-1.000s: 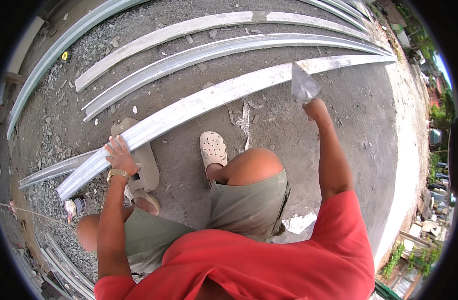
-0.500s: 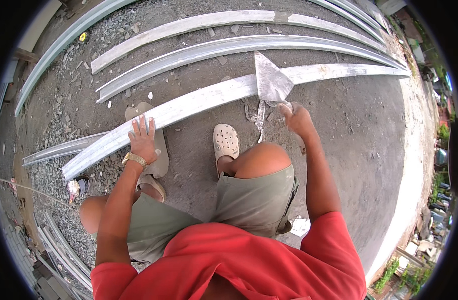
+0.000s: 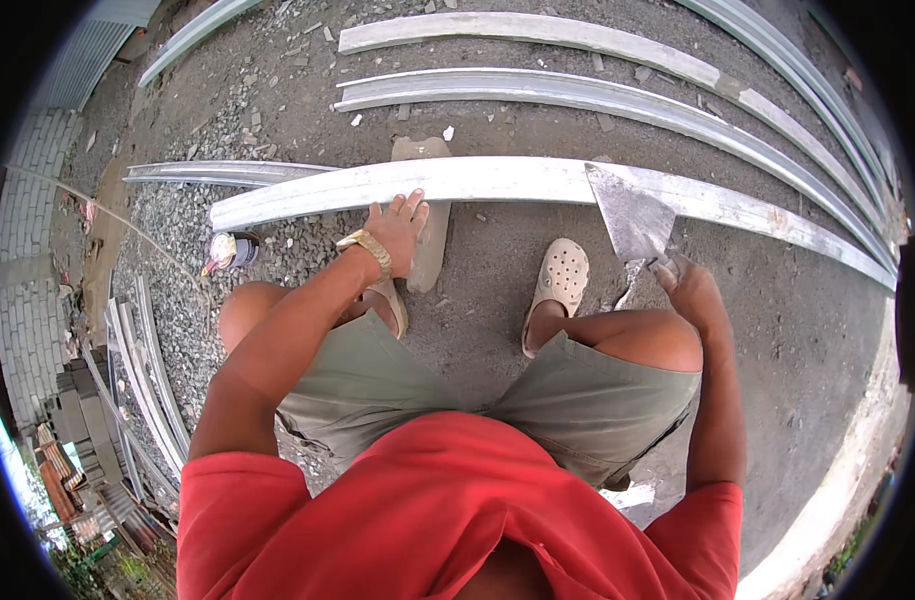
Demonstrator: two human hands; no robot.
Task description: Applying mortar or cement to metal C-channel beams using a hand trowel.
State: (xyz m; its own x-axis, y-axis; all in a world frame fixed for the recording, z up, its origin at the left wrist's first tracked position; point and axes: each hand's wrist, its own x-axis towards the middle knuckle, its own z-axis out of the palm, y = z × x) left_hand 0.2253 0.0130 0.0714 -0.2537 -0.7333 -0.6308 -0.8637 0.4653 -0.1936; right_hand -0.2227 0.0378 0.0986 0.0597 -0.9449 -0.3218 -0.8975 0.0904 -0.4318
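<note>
A long whitish metal channel [image 3: 477, 180] lies crosswise in front of me, with light smears along its face. My left hand [image 3: 399, 232] rests on its near edge, fingers spread, with nothing held. In my right hand [image 3: 692, 287], the fingers are wrapped round the handle of a pointed trowel [image 3: 634, 212]. The trowel's broad grey blade lies over the channel, its tip near the far edge. A flat grey block or board [image 3: 432, 245] shows under the channel beside my left hand; I cannot tell its full shape.
Two more channels [image 3: 537, 90] [image 3: 517, 27] lie beyond, and others stretch at the far right. A small open can [image 3: 239, 250] stands on gravel [image 3: 182, 290] near the channel's left end. My clogs [image 3: 560, 275] are close to the channel. A block wall [image 3: 37, 230] rises at far left.
My view has turned left, shifting the scene rightward. The trowel blade has drawn back toward me, from past the channel's far edge onto its face. My left hand stays on the channel.
</note>
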